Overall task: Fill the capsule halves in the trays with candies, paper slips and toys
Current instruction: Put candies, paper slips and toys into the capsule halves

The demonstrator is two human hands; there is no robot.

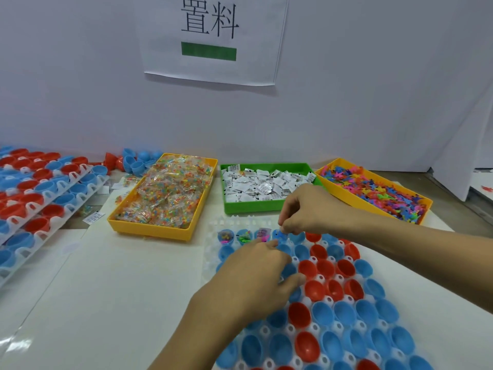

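A pale wall with a printed paper sign backs a white counter. Along the far side sit 3 bins: a yellow bin of bagged candies at left, a green bin of folded paper slips in the middle, and a yellow bin of small colourful plastic toys at right. Near the viewer lies a white tray holding rows of red and blue capsule halves, open side up. About 4 halves in the far row already hold fillings; the rest look empty. Stacked trays of more halves lie at far left.

The right hand hovers over the far row, fingers curled in a pinch on something too small to identify. The left hand rests on the tray with fingers loosely bent; whether it holds anything cannot be told.

The fillings look very light. Candy bags seem slippery and crinkly, best pinched at an edge; slips are thin, toys stiff and snaggy.
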